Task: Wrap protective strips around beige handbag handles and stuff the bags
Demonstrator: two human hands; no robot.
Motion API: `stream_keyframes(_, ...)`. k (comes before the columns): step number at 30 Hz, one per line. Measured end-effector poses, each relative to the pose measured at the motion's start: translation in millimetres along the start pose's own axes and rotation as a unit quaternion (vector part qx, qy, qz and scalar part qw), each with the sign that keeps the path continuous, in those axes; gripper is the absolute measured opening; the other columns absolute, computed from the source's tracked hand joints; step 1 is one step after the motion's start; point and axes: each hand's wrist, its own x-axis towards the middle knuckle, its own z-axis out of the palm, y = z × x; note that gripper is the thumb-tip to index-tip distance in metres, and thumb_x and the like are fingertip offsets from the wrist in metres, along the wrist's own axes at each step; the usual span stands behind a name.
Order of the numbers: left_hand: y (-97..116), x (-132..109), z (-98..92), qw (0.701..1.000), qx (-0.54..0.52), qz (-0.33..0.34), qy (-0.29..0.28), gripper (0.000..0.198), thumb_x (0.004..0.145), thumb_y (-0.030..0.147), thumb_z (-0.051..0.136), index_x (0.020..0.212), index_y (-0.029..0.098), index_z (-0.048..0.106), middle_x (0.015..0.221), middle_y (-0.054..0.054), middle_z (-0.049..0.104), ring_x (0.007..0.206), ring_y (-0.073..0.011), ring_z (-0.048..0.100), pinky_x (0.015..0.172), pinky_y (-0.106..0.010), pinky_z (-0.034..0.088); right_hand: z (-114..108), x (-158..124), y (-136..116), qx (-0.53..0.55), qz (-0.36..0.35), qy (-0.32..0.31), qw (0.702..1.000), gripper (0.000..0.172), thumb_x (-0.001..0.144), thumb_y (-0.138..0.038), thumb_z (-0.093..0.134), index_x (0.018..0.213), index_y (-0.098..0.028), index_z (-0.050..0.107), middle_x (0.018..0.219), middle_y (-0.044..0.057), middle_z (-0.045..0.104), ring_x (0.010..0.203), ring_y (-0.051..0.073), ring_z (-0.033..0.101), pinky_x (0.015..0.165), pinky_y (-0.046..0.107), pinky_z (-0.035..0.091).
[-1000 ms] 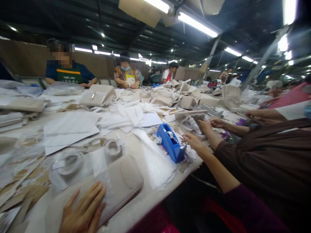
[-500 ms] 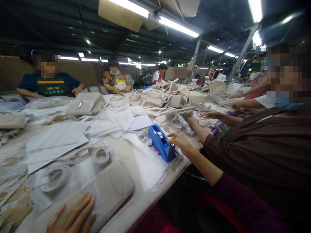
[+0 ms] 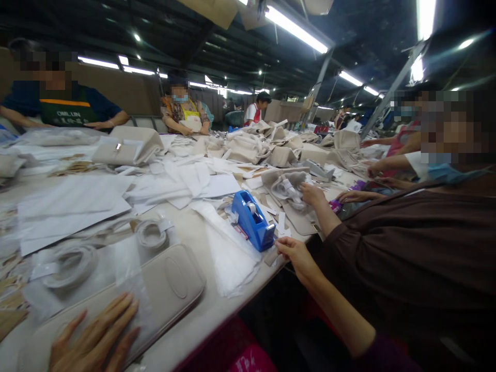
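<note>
My left hand (image 3: 96,336) lies with spread fingers on a flat beige bag (image 3: 170,281) and the thin translucent wrapping sheet (image 3: 129,268) across it. On that wrapping rest two coiled beige straps, one coiled strap (image 3: 153,235) near the bag's far side and another coiled strap (image 3: 72,266) further left. My right hand (image 3: 296,256) is pinched just in front of a blue tape dispenser (image 3: 250,219). Its fingertips hold the end of the clear tape, which barely shows.
White foam sheets (image 3: 228,253) lie beside the dispenser. White paper sheets (image 3: 73,206) and a beige bag with a clasp (image 3: 127,147) are further back. At right, a co-worker's hand (image 3: 313,196) works on another beige piece. Beige bags (image 3: 248,147) pile up mid-table.
My right hand has moved from above the dispenser's front end down and toward me, its fingers now pinched. My left hand stays on the bag. The view has shifted slightly.
</note>
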Motion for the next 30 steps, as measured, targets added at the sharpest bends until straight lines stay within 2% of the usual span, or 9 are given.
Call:
stream_keyframes(3,-1.5,-2.7,2.8,0.999,0.019,-0.011,0.025,0.060,0.084,0.030,0.047,0.138,0.051,0.031,0.142,0.018,0.040,0.115,-0.0254,0.057,0.110,-0.057,0.026,-6.9,11.7,4.8,-0.104,-0.031,0.009,0.994,0.025,0.064,-0.039,0.067,0.065,-0.014,0.064,0.054,-0.001,0.056,0.052,0.010,0.046,0.055,0.025,0.033)
stream_keyframes(5,-4.7,-3.2,3.3,0.999,0.034,0.014,0.041,0.056,0.084,0.032,0.049,0.137,0.044,0.038,0.139,0.010,0.048,0.114,-0.0254,0.058,0.110,-0.057,0.026,-15.5,12.6,-2.1,-0.251,-0.030,0.002,0.968,0.017,0.067,-0.031,0.062,0.061,-0.015,0.064,0.055,0.000,0.058,0.057,0.013,0.052,0.059,0.025,0.035)
stream_keyframes(7,-5.9,-2.2,0.6,0.997,0.057,0.048,0.033,0.050,0.083,0.033,0.053,0.133,0.035,0.047,0.133,0.000,0.056,0.113,-0.0266,0.059,0.110,-0.056,0.025,-21.2,4.0,-16.7,-0.446,-0.033,-0.004,0.894,0.013,0.070,-0.024,0.057,0.064,-0.018,0.067,0.061,0.002,0.063,0.063,0.016,0.056,0.059,0.026,0.034)
stream_keyframes(10,1.4,0.9,-10.6,0.994,0.079,0.069,0.008,0.041,0.083,0.032,0.056,0.124,0.025,0.056,0.126,-0.007,0.061,0.113,-0.0272,0.058,0.110,-0.055,0.023,-8.0,-22.3,-53.2,-0.680,-0.133,-0.067,0.718,0.020,0.073,-0.012,0.052,0.069,-0.019,0.071,0.074,0.008,0.068,0.073,0.020,0.060,0.063,0.029,0.033)
stream_keyframes(13,16.3,4.3,-23.6,0.997,0.071,0.027,-0.009,0.033,0.086,0.027,0.054,0.119,0.022,0.058,0.124,-0.008,0.062,0.118,-0.0247,0.055,0.110,-0.052,0.023,41.3,-45.8,-99.9,-0.741,-0.289,-0.218,0.565,0.024,0.071,-0.002,0.051,0.063,-0.016,0.068,0.068,0.010,0.066,0.076,0.022,0.059,0.071,0.033,0.031)
stream_keyframes(17,28.9,6.3,-31.1,0.998,0.023,-0.042,-0.046,0.029,0.090,0.025,0.050,0.117,0.021,0.059,0.124,-0.008,0.062,0.124,-0.0227,0.050,0.112,-0.051,0.020,148.8,-55.8,-144.6,-0.661,-0.474,-0.378,0.442,0.021,0.075,-0.004,0.052,0.066,-0.017,0.066,0.068,0.008,0.065,0.076,0.021,0.056,0.075,0.036,0.028)
stream_keyframes(21,30.7,4.7,-34.0,0.997,-0.002,-0.062,-0.056,0.029,0.091,0.026,0.049,0.118,0.021,0.058,0.127,-0.008,0.060,0.126,-0.0227,0.047,0.113,-0.053,0.015,258.1,-56.1,-149.2,-0.589,-0.555,-0.489,0.324,0.017,0.080,-0.011,0.052,0.075,-0.015,0.068,0.072,0.008,0.067,0.075,0.019,0.058,0.077,0.035,0.026)
stream_keyframes(25,29.3,4.1,-35.0,0.996,-0.008,-0.070,-0.045,0.029,0.091,0.028,0.049,0.116,0.020,0.059,0.128,-0.010,0.059,0.124,-0.0228,0.048,0.114,-0.053,0.014,322.4,-53.5,-135.2,-0.578,-0.563,-0.517,0.287,0.025,0.087,-0.016,0.044,0.081,-0.012,0.069,0.075,0.010,0.069,0.072,0.018,0.060,0.077,0.035,0.028)
stream_keyframes(30,28.6,5.2,-35.9,0.995,-0.008,-0.091,-0.038,0.028,0.089,0.028,0.052,0.113,0.019,0.062,0.131,-0.015,0.054,0.130,-0.0247,0.042,0.113,-0.054,0.017,348.8,-50.7,-119.4,-0.577,-0.576,-0.514,0.267,0.020,0.084,-0.016,0.050,0.085,-0.010,0.069,0.080,0.013,0.070,0.076,0.020,0.063,0.080,0.036,0.031)
